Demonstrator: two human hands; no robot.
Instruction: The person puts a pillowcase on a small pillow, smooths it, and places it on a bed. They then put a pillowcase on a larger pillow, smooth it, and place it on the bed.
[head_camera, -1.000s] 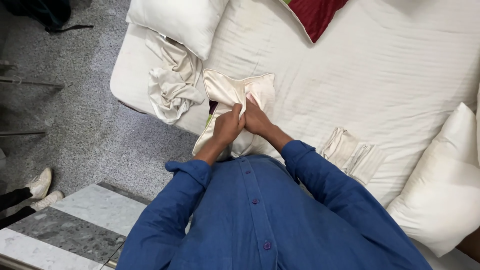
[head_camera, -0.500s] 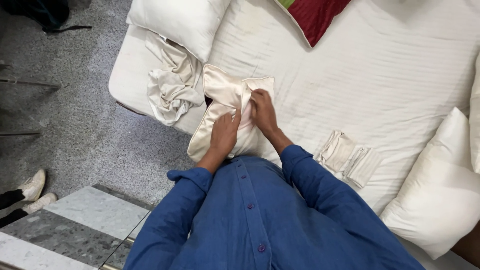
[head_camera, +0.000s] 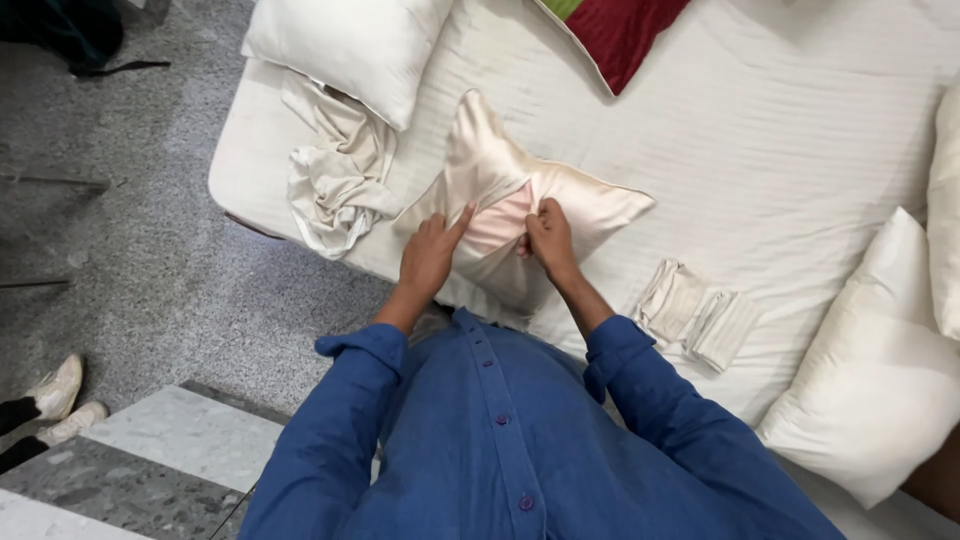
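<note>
Hands working at the middle of a cream satin pillow (head_camera: 500, 190) lying on the white striped bed (head_camera: 800, 150) near its edge. Left hand (head_camera: 430, 255) is resting on the pillow with fingers loosely spread, index finger pointing toward a pinkish patch at the cover's opening. Right hand (head_camera: 548, 235) is pinching the cover fabric beside that patch, fingers curled closed on it. Crumpled cream cloth (head_camera: 335, 180) is lying just left of the pillow, folded cloths (head_camera: 700, 315) sitting to the right, white pillows (head_camera: 350, 45) lying around.
</note>
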